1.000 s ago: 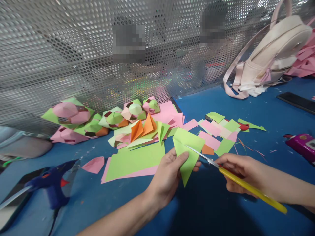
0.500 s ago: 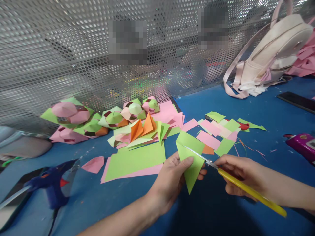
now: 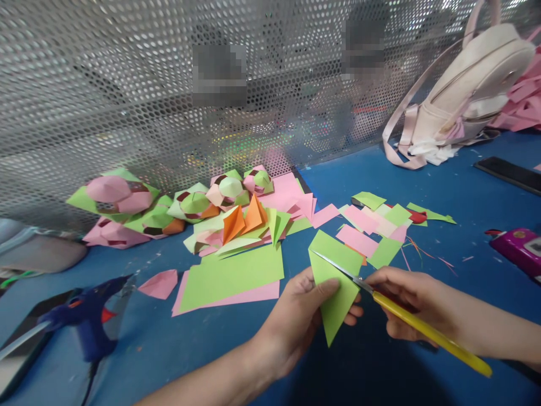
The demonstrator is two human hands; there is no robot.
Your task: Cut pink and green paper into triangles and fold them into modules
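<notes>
My left hand (image 3: 298, 316) pinches a folded green paper triangle (image 3: 336, 282) above the blue table (image 3: 380, 372), its point hanging down. My right hand (image 3: 412, 301) grips yellow-handled scissors (image 3: 406, 316). Their blades lie across the upper part of the green triangle. Flat green and pink sheets (image 3: 232, 276) lie just left of my left hand.
Folded pink, green and orange paper shapes (image 3: 190, 208) line the perforated metal wall (image 3: 169, 84). Loose paper scraps (image 3: 372, 225) lie behind my hands. A blue glue gun (image 3: 84, 318) is at the left, a pink backpack (image 3: 469, 84) at the back right, a magenta object (image 3: 518, 248) at the right.
Both hands have drifted slightly right and down with the green triangle and scissors. The blades have slid further along the paper.
</notes>
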